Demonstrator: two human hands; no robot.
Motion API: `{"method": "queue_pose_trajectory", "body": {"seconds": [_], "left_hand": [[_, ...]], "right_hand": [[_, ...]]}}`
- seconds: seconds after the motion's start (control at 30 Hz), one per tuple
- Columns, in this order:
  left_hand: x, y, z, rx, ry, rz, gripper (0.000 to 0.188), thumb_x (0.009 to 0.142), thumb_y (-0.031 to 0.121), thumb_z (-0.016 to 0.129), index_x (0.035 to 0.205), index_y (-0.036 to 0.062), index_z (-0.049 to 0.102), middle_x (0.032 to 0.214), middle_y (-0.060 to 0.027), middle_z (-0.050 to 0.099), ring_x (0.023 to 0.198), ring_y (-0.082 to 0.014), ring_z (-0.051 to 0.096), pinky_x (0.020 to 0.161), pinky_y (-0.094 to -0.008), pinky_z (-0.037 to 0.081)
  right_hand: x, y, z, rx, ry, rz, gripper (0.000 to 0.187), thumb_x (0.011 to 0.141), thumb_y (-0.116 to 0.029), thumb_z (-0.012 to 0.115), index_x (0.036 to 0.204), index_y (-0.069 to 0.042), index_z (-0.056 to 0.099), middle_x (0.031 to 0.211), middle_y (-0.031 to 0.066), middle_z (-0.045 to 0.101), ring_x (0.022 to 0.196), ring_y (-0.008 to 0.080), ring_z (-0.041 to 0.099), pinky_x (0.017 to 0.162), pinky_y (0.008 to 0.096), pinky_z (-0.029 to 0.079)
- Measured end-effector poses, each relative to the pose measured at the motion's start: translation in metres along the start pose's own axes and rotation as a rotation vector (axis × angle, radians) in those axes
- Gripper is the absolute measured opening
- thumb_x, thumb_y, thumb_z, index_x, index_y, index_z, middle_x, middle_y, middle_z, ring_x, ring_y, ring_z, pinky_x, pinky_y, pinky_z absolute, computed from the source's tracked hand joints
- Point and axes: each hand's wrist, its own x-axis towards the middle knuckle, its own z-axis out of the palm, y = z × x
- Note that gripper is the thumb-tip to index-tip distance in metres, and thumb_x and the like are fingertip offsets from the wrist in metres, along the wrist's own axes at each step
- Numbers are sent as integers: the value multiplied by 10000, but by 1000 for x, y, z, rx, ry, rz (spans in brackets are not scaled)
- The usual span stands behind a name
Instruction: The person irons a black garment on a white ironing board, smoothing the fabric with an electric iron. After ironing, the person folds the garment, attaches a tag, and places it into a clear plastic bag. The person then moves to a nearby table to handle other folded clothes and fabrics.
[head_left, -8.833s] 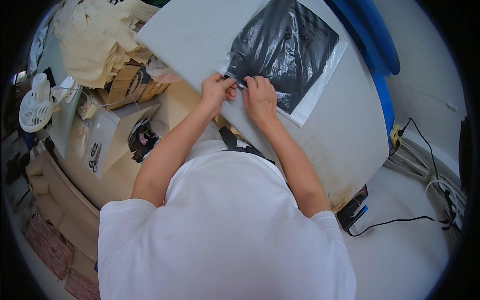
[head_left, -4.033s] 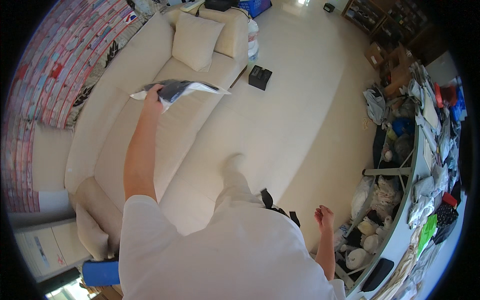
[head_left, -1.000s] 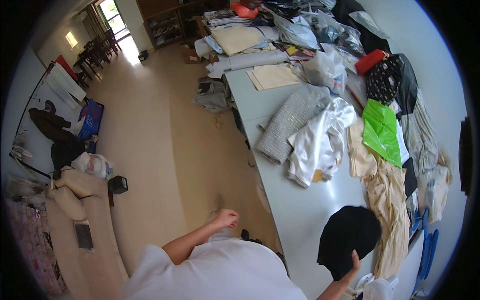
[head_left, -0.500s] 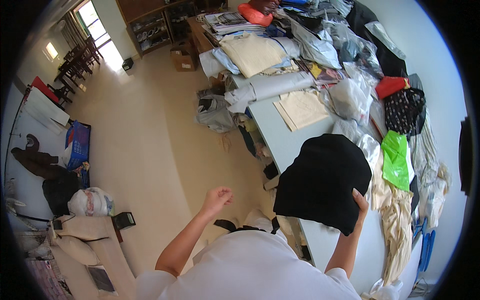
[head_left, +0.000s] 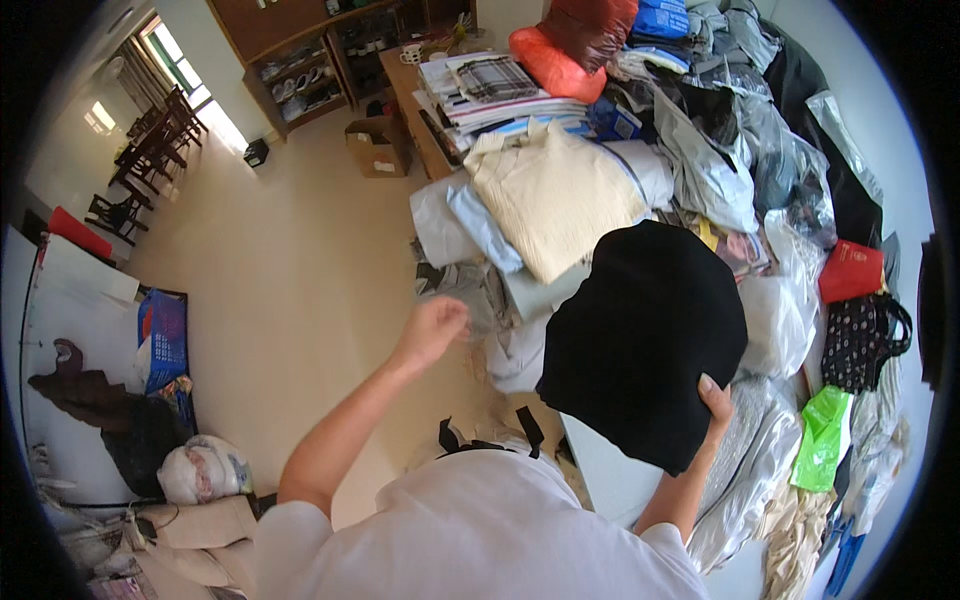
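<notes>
A folded piece of black fabric (head_left: 650,335), likely a garment, rests on my right hand (head_left: 714,405). My thumb presses its right edge from above, and the other fingers are hidden underneath. It is held over the pale table (head_left: 605,465). To the left, above the floor, my left hand (head_left: 438,325) is raised with its fingers loosely curled and slightly blurred; nothing shows in it. A folded cream cloth (head_left: 555,195) lies on the pile just beyond the black fabric.
Plastic bags, a red pouch (head_left: 852,271), a black patterned bag (head_left: 866,342) and a green bag (head_left: 822,438) crowd the table's right side. Stacked papers (head_left: 490,95) lie at the far end. A cardboard box (head_left: 377,149) and a blue basket (head_left: 163,340) stand on the floor.
My view has moved forward along the table, bringing the cream cloth closer. My left hand has risen farther forward. The black fabric stays in my right hand, and a smaller cream cloth is now hidden.
</notes>
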Motion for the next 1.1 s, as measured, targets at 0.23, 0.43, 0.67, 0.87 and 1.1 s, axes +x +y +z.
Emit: {"method": "queue_pose_trajectory", "body": {"seconds": [0.23,0.43,0.67,0.87,1.1], "left_hand": [[272,103,-66,1156,36,794,254,840,16,585,1085,-48,612,1117,-209,623,1033,-371,625,875,-423,524],[504,192,-102,1715,-71,1125,551,865,-45,513,1406,54,479,1525,-139,421,1401,-325,407,1163,-440,340],[606,192,-108,1729,-425,1272,659,823,-25,598,1453,83,440,1534,-105,421,1395,-304,423,1164,-432,334],[624,214,-108,1363,-575,1043,496,762,-107,572,1231,47,619,1232,-173,649,1167,-353,599,967,-434,493],[632,230,-102,1463,-664,944,453,802,-64,594,1237,59,623,1192,-201,653,1128,-375,616,920,-447,496]], "right_hand": [[49,13,78,243,215,-58,419,842,-255,643,1104,72,650,977,137,743,850,267,723,865,348,569],[53,48,145,61,566,-120,368,843,-264,681,1049,41,682,1027,123,733,939,261,700,895,356,552],[46,74,245,33,870,-303,296,875,-271,665,993,-2,706,954,100,741,900,214,694,868,335,551],[71,79,308,149,911,-247,246,866,-240,659,945,-15,720,941,96,748,864,209,704,848,325,568],[76,85,323,253,859,-196,230,856,-241,659,894,-22,719,907,81,749,829,208,710,826,317,571]]}}
